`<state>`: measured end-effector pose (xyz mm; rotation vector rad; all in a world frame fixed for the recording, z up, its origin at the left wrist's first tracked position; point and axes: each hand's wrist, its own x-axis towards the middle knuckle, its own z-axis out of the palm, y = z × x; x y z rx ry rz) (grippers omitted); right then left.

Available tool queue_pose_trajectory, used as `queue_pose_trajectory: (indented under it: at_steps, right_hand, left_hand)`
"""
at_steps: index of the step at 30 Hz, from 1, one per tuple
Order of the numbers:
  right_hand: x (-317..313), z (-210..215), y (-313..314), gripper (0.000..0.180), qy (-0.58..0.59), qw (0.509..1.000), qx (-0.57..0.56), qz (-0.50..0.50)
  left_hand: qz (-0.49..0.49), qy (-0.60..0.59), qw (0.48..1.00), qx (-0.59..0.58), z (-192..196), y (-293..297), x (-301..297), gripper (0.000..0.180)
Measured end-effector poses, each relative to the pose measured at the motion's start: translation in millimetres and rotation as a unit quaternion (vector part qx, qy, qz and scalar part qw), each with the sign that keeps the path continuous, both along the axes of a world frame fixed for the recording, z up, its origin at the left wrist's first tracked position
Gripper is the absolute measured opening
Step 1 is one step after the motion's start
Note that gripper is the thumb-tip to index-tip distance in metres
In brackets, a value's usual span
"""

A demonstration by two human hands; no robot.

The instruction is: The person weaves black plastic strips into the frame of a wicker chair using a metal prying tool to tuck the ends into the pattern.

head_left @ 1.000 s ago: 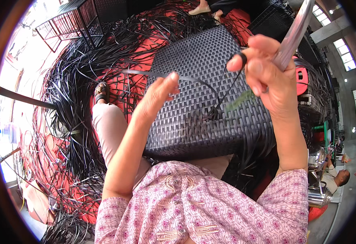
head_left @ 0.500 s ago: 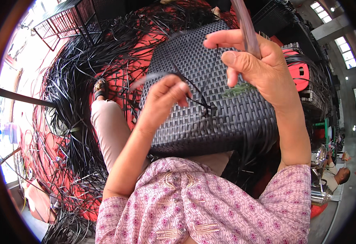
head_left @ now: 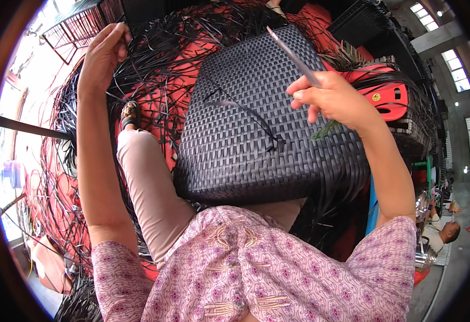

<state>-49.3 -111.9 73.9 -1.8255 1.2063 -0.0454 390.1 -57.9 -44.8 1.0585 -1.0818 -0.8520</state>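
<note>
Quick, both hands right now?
Left hand: fingers curled near the black strips; whether it grips one cannot be told.
Right hand: closed loosely, holding the narrow pointed tool.

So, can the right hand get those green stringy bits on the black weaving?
Probably yes: the right hand looks close to the green strands on the black woven panel, and nothing visible blocks them, though it is holding a thin, blade-like tool.

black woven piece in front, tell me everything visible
The black woven piece looks like glossy plastic strips in a tight weave. Seemingly wider at its near end, which curves down, it lies before the person. Loose strips hang at its near right corner; others stick out of its top. A green tuft seems to rest on it.
</note>
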Motion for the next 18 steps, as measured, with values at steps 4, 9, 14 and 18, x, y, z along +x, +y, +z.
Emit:
queue_pose_trajectory:
  at_steps: [4, 9, 14, 18]
  right_hand:
    - [-0.8, -38.8, -18.9, 0.039, 0.030, 0.991, 0.126, -0.013]
    - [5.9, -58.7, -17.7, 0.040, -0.056, 0.957, 0.279, -0.053]
    - [3.4, -57.8, -13.8, 0.042, -0.167, 0.928, 0.327, -0.056]
    - [7.8, -40.6, -9.4, 0.046, -0.245, 0.942, 0.222, -0.059]
  left_hand:
    - [0.133, -0.242, 0.957, 0.090, -3.4, -16.4, -9.7, 0.033]
    - [0.166, -0.241, 0.955, 0.057, -18.3, 19.1, -87.6, 0.026]
    - [-0.079, -0.003, 0.996, 0.036, -26.1, 71.8, -188.6, 0.011]
    - [-0.171, -0.011, 0.981, 0.092, -28.2, 84.6, -228.9, 0.012]
